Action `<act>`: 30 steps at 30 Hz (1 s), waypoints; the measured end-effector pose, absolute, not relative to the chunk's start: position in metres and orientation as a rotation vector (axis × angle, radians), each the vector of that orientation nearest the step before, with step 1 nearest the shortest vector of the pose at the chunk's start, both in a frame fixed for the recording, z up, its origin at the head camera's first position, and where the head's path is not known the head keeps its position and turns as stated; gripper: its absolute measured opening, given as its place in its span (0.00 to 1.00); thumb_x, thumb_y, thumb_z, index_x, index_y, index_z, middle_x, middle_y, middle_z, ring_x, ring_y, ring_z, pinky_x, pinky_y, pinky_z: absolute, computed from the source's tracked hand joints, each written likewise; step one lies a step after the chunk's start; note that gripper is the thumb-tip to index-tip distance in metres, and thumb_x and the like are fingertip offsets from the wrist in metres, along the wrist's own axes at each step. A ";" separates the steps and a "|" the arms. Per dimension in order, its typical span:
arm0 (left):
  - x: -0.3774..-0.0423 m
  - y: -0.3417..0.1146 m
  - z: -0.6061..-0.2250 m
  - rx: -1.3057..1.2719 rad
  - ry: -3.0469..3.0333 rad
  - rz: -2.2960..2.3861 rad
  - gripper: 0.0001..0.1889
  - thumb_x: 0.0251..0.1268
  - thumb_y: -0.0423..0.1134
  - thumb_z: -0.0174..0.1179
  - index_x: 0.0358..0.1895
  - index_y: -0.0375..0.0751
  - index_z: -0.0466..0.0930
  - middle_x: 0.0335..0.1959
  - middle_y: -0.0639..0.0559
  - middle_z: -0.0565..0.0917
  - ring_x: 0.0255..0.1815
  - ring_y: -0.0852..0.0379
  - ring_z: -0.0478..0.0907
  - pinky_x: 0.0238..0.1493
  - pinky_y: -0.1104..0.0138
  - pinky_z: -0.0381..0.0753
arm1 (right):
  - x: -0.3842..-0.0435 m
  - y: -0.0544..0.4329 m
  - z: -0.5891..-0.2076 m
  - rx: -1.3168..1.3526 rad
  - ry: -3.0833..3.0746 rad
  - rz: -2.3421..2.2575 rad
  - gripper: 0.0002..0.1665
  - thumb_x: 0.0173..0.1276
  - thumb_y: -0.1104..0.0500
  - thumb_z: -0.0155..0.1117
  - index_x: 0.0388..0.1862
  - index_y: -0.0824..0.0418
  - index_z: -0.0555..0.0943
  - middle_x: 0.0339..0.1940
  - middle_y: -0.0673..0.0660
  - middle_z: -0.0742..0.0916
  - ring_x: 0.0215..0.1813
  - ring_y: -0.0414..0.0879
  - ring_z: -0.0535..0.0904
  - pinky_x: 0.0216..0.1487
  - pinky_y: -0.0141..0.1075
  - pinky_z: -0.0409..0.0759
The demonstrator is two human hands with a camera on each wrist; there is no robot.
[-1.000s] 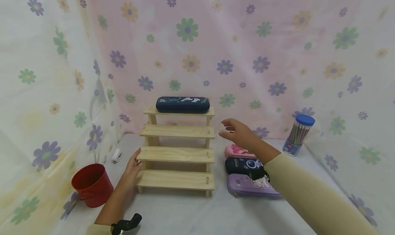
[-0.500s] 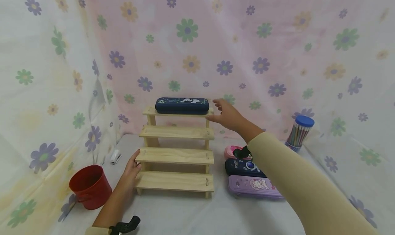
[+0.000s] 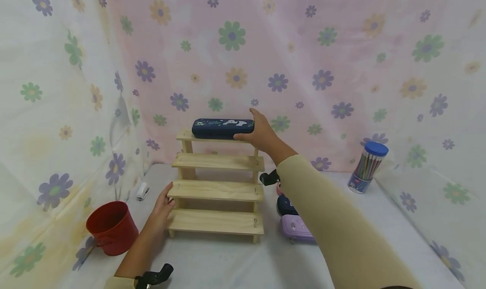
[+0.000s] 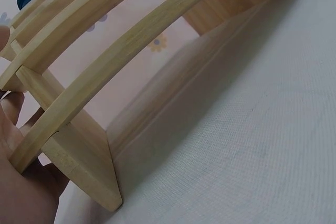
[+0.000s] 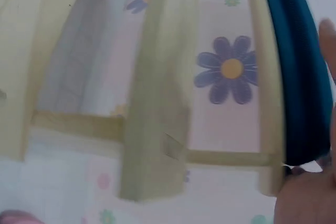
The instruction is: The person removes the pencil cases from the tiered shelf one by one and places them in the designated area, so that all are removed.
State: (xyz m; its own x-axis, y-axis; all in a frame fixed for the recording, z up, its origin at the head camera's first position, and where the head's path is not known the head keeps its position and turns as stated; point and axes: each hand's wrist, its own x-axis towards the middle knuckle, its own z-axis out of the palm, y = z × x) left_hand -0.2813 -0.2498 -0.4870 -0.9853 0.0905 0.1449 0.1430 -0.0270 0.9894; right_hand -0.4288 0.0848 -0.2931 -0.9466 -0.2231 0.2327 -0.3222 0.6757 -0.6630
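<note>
A four-tier wooden display stand [image 3: 216, 190] stands on the white cloth. On its top tier lies a navy pencil case [image 3: 220, 128] with a panda print. My right hand [image 3: 263, 133] is round the case's right end, thumb across the front and one finger raised behind; the other fingers are hidden. From the right wrist, the case [image 5: 302, 72] shows as a blue strip beside the hand [image 5: 307, 198]. My left hand [image 3: 164, 202] grips the stand's left side at the lower tiers. In the left wrist view its fingers [image 4: 13, 106] reach behind the wooden slats.
Right of the stand lie a purple pencil case [image 3: 296, 228], a dark one [image 3: 284, 205] and a pink one, partly covered by my right sleeve. A blue-lidded tub of pencils [image 3: 366, 168] stands at the back right. A red bucket [image 3: 114, 228] and a small white object [image 3: 143, 191] are left.
My right hand has moved left and up from beside the stand to the right end of the navy pencil case. The left hand has stayed on the stand.
</note>
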 end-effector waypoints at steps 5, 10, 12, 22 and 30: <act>-0.281 -0.250 -0.487 -0.283 -2.152 -2.204 0.35 0.85 0.30 0.37 0.86 0.39 0.33 0.88 0.39 0.38 0.87 0.38 0.37 0.72 0.77 0.55 | -0.431 0.077 -0.303 0.462 -2.830 1.056 0.69 0.63 0.33 0.74 0.89 0.50 0.42 0.89 0.56 0.52 0.88 0.56 0.49 0.82 0.57 0.59; -0.280 -0.249 -0.488 -0.297 -2.103 -2.215 0.35 0.83 0.28 0.38 0.86 0.36 0.34 0.87 0.38 0.36 0.86 0.36 0.35 0.73 0.76 0.52 | -0.432 0.081 -0.302 0.511 -2.844 0.988 0.54 0.75 0.36 0.63 0.87 0.56 0.49 0.87 0.60 0.54 0.85 0.57 0.56 0.81 0.55 0.62; -0.281 -0.249 -0.489 -0.302 -2.088 -2.230 0.35 0.83 0.28 0.37 0.86 0.37 0.34 0.88 0.38 0.36 0.86 0.36 0.36 0.72 0.77 0.55 | -0.432 0.084 -0.302 0.513 -2.849 0.984 0.51 0.77 0.37 0.61 0.87 0.55 0.51 0.87 0.59 0.56 0.83 0.56 0.58 0.80 0.54 0.64; -0.283 -0.246 -0.490 -0.269 -2.097 -2.225 0.35 0.82 0.27 0.37 0.86 0.37 0.34 0.88 0.39 0.37 0.87 0.39 0.36 0.68 0.82 0.56 | -0.429 0.092 -0.305 0.474 -2.806 1.051 0.49 0.74 0.38 0.66 0.85 0.52 0.57 0.85 0.57 0.61 0.79 0.55 0.64 0.77 0.53 0.68; -0.281 -0.246 -0.486 -0.251 -2.131 -2.204 0.35 0.83 0.28 0.37 0.86 0.40 0.35 0.88 0.39 0.38 0.87 0.37 0.36 0.84 0.43 0.36 | -0.424 0.095 -0.312 0.444 -2.750 1.056 0.49 0.72 0.38 0.68 0.84 0.50 0.59 0.84 0.57 0.63 0.76 0.55 0.68 0.74 0.54 0.72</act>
